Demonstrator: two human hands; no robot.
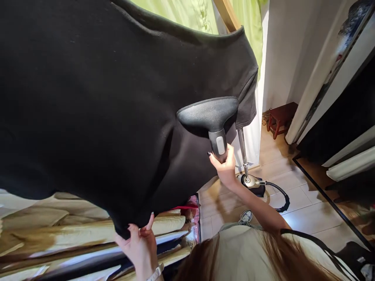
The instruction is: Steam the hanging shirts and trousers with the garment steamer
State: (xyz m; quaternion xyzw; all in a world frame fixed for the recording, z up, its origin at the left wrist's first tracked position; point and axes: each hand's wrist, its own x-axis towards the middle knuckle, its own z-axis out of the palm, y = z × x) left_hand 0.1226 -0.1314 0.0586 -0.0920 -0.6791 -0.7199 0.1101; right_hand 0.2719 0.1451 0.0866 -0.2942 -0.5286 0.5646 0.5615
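A black short-sleeved top [88, 97] hangs spread out across the view. In my right hand [227, 168] is the handle of a black garment steamer head [208, 113] with a light grey button. Its wide face rests against the top, close to the sleeve on the right. Below, my left hand [139, 242] pinches the top's bottom hem and draws the cloth into folds that run up toward the steamer head. The steamer's face is hidden against the fabric.
The steamer's base [252, 183] stands on the tiled floor with a metal pole [243, 150] and a ribbed black hose [283, 195]. A red-brown stool [283, 115] is by the wall. Light green cloth [187, 13] hangs behind the top; folded garments [73, 234] lie at lower left.
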